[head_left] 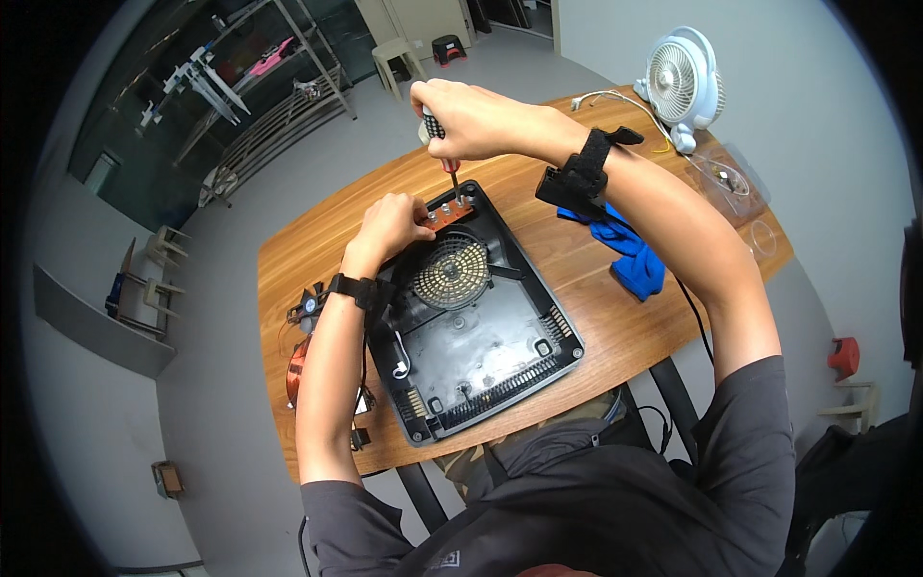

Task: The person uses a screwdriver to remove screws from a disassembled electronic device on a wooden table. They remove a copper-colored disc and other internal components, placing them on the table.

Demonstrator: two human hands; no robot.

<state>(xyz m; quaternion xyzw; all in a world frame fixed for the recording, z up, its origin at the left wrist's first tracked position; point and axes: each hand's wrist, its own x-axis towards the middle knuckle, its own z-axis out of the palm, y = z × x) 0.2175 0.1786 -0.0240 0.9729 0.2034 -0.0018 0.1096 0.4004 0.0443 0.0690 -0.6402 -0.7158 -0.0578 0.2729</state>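
Head view, frame centre: black appliance housing (476,332) on wooden table (586,317). Upper centre: right hand (471,115) clenched around screwdriver (438,139), tip down at small brown circuit board (448,213). Left hand (387,226) fingers curled, pressing that board's left end. Blue cloth (630,255) right of centre.

The right hand (471,120) is gripping a screwdriver (440,144) upright, its tip pressing down onto a small brown circuit board (448,212) — the left hand (389,226) is pinching that board's edge at the far end of the open black casing (481,337). A blue cloth (630,255) is lying just beside it on the wooden table (615,327).
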